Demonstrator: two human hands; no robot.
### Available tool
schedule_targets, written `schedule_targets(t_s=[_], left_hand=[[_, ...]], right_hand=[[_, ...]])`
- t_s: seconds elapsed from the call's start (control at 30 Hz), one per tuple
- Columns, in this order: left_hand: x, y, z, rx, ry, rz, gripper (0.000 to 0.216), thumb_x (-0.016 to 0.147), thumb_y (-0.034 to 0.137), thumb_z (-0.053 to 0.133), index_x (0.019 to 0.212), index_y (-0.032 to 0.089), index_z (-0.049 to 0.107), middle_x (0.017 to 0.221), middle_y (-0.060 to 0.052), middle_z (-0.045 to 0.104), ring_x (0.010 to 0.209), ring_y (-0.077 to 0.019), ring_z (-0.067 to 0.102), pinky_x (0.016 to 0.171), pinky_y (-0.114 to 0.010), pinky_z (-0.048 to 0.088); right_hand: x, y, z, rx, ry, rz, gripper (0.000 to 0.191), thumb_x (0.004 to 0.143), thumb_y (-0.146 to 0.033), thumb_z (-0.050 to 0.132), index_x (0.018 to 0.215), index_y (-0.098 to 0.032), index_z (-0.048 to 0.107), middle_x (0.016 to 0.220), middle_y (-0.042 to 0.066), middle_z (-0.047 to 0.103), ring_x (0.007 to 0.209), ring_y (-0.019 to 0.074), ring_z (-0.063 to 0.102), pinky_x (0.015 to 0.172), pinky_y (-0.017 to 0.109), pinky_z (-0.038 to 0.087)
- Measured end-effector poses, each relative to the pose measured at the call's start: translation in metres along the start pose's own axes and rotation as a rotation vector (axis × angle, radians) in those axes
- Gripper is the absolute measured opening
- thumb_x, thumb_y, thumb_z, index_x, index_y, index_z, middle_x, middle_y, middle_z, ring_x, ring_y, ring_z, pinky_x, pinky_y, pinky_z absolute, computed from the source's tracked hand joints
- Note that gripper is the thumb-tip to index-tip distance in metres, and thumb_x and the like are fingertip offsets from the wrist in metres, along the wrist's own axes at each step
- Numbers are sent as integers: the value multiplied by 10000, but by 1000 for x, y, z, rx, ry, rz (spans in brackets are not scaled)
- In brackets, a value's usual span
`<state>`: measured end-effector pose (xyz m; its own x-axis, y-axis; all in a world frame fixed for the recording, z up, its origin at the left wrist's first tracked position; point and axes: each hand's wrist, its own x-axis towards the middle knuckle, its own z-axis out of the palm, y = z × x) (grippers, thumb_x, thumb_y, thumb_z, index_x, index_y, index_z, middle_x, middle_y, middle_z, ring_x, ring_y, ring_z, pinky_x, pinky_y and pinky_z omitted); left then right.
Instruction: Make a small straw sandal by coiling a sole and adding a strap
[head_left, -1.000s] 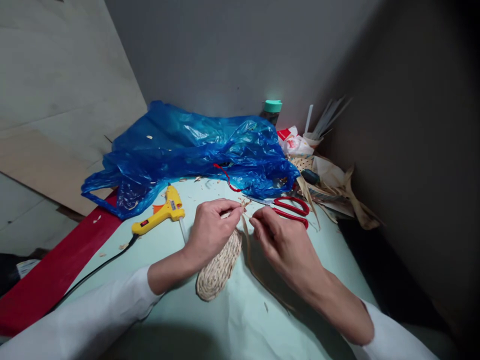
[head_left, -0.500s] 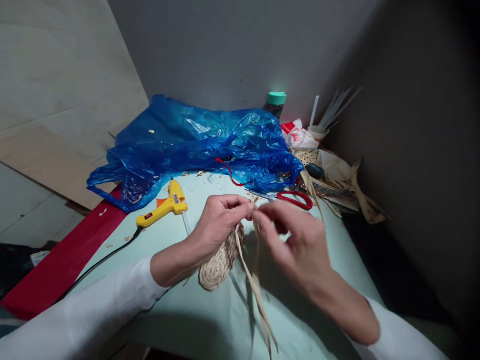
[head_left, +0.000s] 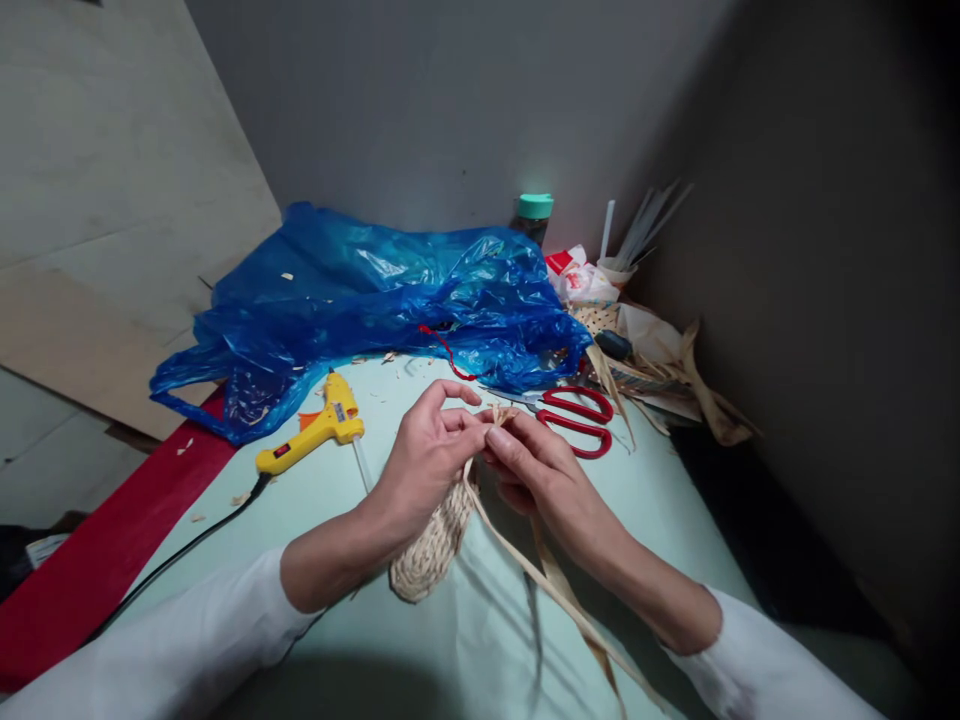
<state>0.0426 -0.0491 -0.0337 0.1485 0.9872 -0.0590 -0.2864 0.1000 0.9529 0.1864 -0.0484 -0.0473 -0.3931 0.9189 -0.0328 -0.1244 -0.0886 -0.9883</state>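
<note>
- Woven fibre piece: centre of the frame, just below the meeting fingertips; far end hidden behind your left hand, rounded near end exposed over the table.
- Long axis: slanted from lower left to upper right, pointing up toward your fingertips.
- Nearer hand: the left, directly above it in the frame; your right hand sits off to its right. Whether the left grips the piece itself, you cannot tell.
- Pale fibre strands: pinched at the upper end between your hands, tails trailing to the lower right of the frame.
- Left hand, pose: thumb pressed against the fingers on the strands, index finger raised and loosely bent.
- Right hand, pose: thumb and index finger closed on the strands, other fingers curled beneath, forearm angled in from the lower right.
</note>
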Motion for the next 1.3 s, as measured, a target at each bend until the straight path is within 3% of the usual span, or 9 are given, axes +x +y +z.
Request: schedule_targets(t_s=[0.3,0.43,0.57,0.67,0.83,0.93,1.07,1.2,1.3], left_hand=[[-3,3,-2,-44,-121,-44,188,878,249,620,972,234,459,681,62,586,552,-95,602,463,-181,304],[-3,1,-3,65,-144,34,88,940,279,534,982,227,478,677,56,581,590,-98,599,520,-204,368],[-4,1,-4,497,-24,224,64,943,229,521,969,206,576,789,12,640,733,-120,614,664,-248,439],[-7,2,-4,863,92,511,93,902,155,579,853,170,656,809,-14,639,737,-113,583,684,-243,434],[-14,-1,1,1008,108,873,124,863,47,584,822,133,663,702,-11,594,635,-96,536,599,-217,429],[-18,-6,3,1076,85,978,116,850,27,583,847,105,669,672,-25,590,621,-113,545,582,-228,454],[-21,-18,0,1213,10,1089,147,830,-28,562,882,49,676,744,-98,667,726,-162,641,709,-267,541],[-23,-22,-2,1301,-71,1129,221,858,-11,539,1035,15,669,791,-124,719,745,-191,693,672,-282,554],[-22,-13,-1,1106,-74,932,147,891,84,574,949,104,707,763,-53,733,654,-136,672,645,-242,530]], right_hand=[[-2,-8,-4,-14,-73,-119,185,952,-354,581,912,-218,463,643,-64,555,500,68,384,456,189,238],[-3,-8,-3,-11,4,-111,191,940,-330,601,898,-213,456,622,-65,565,488,63,367,450,193,214],[0,-7,-6,37,90,-93,228,916,-338,628,873,-212,443,601,-64,592,457,60,316,437,196,196],[1,-8,-8,38,130,-114,226,902,-315,644,852,-201,454,613,-51,630,455,54,306,442,197,200],[0,-8,-9,-22,183,-123,226,863,-291,681,808,-189,487,577,-77,559,463,52,310,440,199,204],[1,-6,-9,-32,216,-126,245,838,-282,703,780,-192,482,500,-105,438,454,56,309,438,201,199],[2,-3,-8,87,220,-104,249,848,-297,692,800,-201,467,477,-107,441,433,56,315,441,197,206],[4,-4,-9,209,219,-56,272,808,-294,721,805,-199,465,535,-91,499,446,53,328,448,187,220],[6,-8,-13,184,260,-49,285,792,-318,724,820,-204,465,599,-59,572,463,62,348,448,187,227]])
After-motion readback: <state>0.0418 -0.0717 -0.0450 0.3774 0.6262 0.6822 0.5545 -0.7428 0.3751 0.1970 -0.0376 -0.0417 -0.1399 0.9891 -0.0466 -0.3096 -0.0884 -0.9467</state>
